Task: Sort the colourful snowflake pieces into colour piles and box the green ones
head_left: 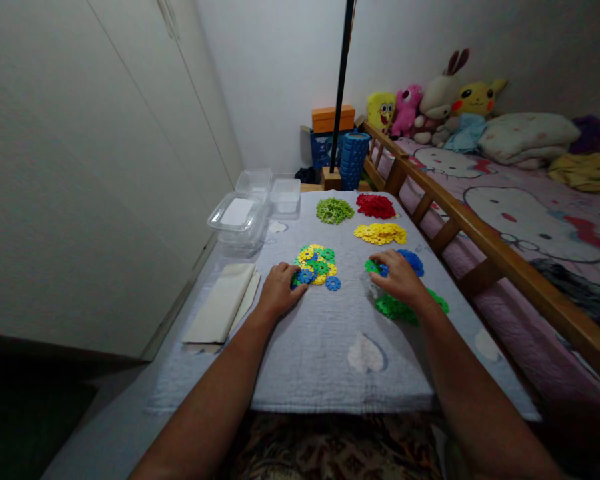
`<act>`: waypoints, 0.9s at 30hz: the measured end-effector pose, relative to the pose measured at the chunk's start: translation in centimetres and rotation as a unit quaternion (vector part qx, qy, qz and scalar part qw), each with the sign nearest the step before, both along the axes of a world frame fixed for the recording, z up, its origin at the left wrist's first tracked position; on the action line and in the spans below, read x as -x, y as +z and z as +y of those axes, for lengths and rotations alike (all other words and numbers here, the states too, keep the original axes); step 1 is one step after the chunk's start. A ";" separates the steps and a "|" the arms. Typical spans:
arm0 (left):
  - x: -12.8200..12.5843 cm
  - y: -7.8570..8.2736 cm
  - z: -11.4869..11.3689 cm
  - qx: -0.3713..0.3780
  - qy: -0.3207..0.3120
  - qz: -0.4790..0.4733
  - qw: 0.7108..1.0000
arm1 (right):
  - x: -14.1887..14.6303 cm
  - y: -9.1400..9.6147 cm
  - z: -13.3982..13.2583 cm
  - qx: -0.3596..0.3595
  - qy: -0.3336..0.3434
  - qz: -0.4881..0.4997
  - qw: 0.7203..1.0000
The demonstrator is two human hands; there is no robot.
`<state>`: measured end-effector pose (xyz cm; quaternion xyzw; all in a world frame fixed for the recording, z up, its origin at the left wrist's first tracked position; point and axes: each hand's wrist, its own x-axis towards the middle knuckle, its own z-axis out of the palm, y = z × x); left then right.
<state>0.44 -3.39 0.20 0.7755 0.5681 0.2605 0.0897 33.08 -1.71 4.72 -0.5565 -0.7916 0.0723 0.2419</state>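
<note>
A mixed pile of yellow, green and blue plastic snowflake discs (320, 265) lies in the middle of the cloth-covered table. At its left edge, my left hand (279, 292) curls its fingers and thumb around blue and green discs. Farther right, my right hand (400, 275) pinches green and blue discs (373, 266) above the cloth. Partly behind that hand is a heap of blue discs (413, 263). A heap of green discs (397, 310) lies under the right wrist, partly hidden by it. Beyond are a row of yellow discs (380, 233), a red heap (376, 206) and a light-green heap (335, 211).
Clear plastic boxes (237, 217) stand at the back left, beside a folded beige sheet (223, 303). A wooden bed rail (450, 233) runs along the right side. A black pole (341, 87) rises behind the table. The cupboard (105, 167) borders the left.
</note>
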 end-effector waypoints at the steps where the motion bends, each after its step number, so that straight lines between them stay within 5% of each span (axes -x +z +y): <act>1: 0.0 0.0 0.0 -0.002 0.000 0.000 1.000 | -1.4 0.3 -0.4 0.008 -0.006 -0.006 1.000; 8: -0.2 0.0 0.0 -0.013 -0.006 -0.009 1.000 | -6.2 0.6 -4.7 0.078 0.009 -0.048 0.996; 20: -0.2 0.2 0.0 -0.025 0.007 -0.022 0.999 | -3.0 -1.3 -5.9 0.059 0.000 -0.119 0.991; 27: -0.3 0.1 0.0 -0.014 -0.004 -0.029 0.999 | -1.1 0.1 -5.7 0.089 0.003 -0.139 0.986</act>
